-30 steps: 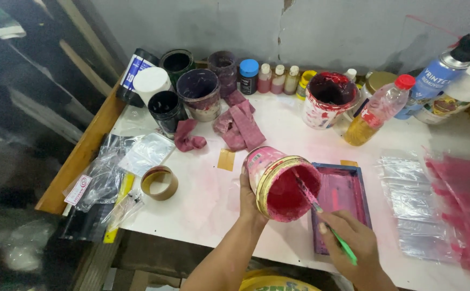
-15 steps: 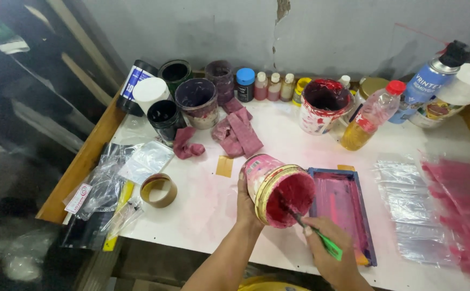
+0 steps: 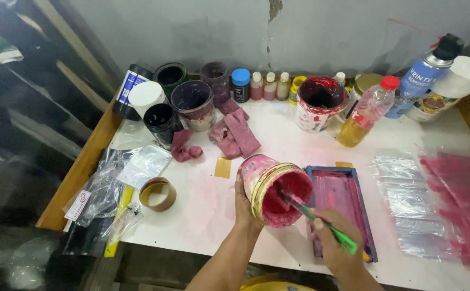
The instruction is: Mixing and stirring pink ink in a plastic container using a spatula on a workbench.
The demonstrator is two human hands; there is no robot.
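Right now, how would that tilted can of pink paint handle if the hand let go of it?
The paint can is tipped toward the camera in the left hand, so it would probably roll. Wet pink paint inside looks likely to spill. Its paint-smeared wall may be slippery.

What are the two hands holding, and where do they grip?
The left hand grips a tilted pink paint can around its side. The right hand holds a green-handled tool by its handle.

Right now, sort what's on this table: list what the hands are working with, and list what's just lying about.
In use:
left hand holding the tilted pink can
right hand holding the green stick, dipped in the can
purple tray, beside the can

Lying about:
tape roll
pink rags
oil bottle
spray can
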